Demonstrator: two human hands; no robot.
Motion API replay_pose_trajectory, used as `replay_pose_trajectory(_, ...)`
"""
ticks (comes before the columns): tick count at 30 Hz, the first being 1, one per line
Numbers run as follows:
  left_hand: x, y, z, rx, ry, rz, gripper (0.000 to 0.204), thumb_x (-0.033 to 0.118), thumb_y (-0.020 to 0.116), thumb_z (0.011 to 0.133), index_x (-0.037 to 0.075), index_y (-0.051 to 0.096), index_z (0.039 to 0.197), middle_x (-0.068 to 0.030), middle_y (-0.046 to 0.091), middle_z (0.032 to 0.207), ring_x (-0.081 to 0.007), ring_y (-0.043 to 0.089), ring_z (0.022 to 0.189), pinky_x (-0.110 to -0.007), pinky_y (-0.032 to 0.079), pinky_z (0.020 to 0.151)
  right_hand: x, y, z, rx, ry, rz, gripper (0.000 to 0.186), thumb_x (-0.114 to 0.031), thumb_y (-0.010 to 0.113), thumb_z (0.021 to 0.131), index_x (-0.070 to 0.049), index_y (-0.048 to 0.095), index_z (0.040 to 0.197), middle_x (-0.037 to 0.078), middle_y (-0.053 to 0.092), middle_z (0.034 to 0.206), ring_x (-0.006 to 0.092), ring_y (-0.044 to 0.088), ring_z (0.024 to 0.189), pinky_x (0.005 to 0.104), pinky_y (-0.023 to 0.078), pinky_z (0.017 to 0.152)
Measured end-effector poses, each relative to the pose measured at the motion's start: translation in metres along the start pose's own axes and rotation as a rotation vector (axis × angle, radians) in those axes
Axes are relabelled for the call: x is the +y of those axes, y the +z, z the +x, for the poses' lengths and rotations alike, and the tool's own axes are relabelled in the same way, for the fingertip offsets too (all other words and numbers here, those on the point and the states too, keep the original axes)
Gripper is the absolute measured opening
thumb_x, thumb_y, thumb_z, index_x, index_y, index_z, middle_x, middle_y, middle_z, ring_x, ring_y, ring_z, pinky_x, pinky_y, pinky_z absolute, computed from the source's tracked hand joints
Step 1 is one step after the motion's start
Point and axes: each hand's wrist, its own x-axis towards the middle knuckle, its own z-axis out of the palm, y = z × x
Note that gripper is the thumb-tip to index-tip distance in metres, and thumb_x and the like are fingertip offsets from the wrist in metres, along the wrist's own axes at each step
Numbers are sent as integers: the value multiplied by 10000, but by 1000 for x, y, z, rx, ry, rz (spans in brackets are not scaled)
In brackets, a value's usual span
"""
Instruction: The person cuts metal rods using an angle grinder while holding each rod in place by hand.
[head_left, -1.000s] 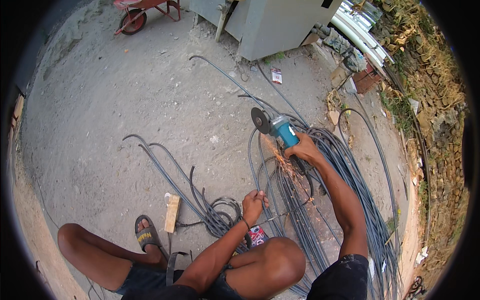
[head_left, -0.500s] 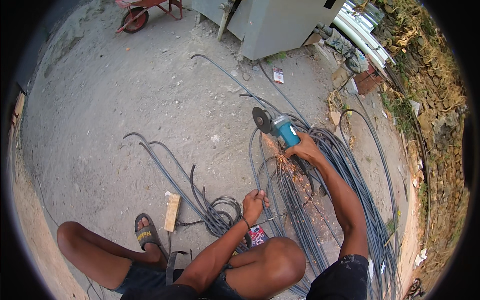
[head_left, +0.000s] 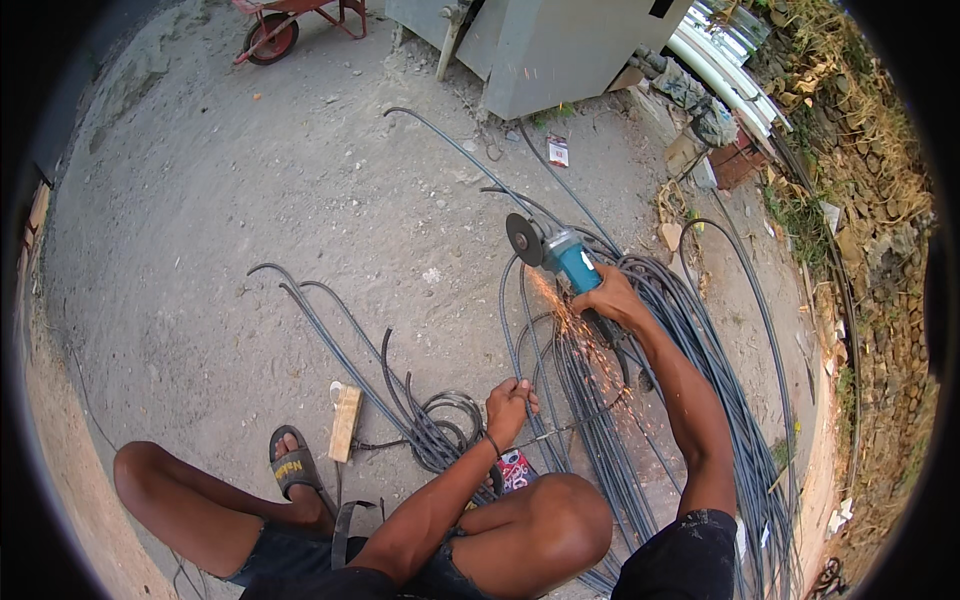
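An angle grinder (head_left: 574, 262) with a teal body is gripped in my right hand (head_left: 610, 300). Its dark cutting disc (head_left: 524, 240) meets a bent steel rod, and orange sparks (head_left: 588, 335) stream down from the contact toward my knee. Lower and to the left, my left hand (head_left: 510, 412) is closed around a steel rod (head_left: 508, 318) that rises from the bundle. Beneath and beside both arms lies a big bundle of long grey steel rods (head_left: 690, 370). A smaller set of bent rods (head_left: 335, 345) reaches out to the left.
A wood block (head_left: 344, 424) lies near my sandalled foot (head_left: 296, 470). At the back stand a grey metal box (head_left: 560, 60) and a red wheelbarrow (head_left: 300, 20). White pipes (head_left: 725, 75) and a stony bank (head_left: 880, 300) border the right side. A small packet (head_left: 558, 151) lies on the ground.
Sparks still fly from the disc, now in a slightly denser orange stream. Both hands and the grinder hold nearly the same place.
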Motion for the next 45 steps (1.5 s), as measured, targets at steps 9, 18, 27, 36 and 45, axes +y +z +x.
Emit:
replay_pose_trajectory(9,0,0,0,7,-14,4,275,189,560,1049,-32,667,926,-79,697,768,-146,664,659,-298,531,641,7,2,0,2,-4,13,665,-263,835,510,46,679,1077,194,719,951,316,689,877,380,525,815)
replay_pose_trajectory(18,8,2,-6,23,-18,31,270,186,562,1050,-30,664,925,-76,687,771,-144,652,656,-298,532,637,5,2,-4,-4,-22,29,629,-260,828,514,33,685,1051,186,715,937,306,684,872,376,519,798)
replay_pose_trajectory(27,0,-2,1,-31,-20,-3,242,237,538,1068,43,644,970,-38,689,826,-127,663,682,-264,513,600,3,3,-5,27,-6,38,595,-263,817,522,33,684,1021,173,707,883,297,673,818,376,513,763)
replay_pose_trajectory(36,-5,-1,2,-37,-2,21,243,246,538,1069,53,646,970,-30,689,824,-123,668,687,-256,495,591,3,3,-6,21,-8,31,633,-273,831,515,27,691,1054,167,718,896,279,682,810,370,522,758)
replay_pose_trajectory(45,-3,0,2,-37,-12,37,231,245,543,1063,61,653,978,-22,691,827,-123,672,698,-258,491,590,3,4,-4,36,-8,-10,678,-304,834,527,39,691,1095,190,729,930,296,698,843,376,527,792)
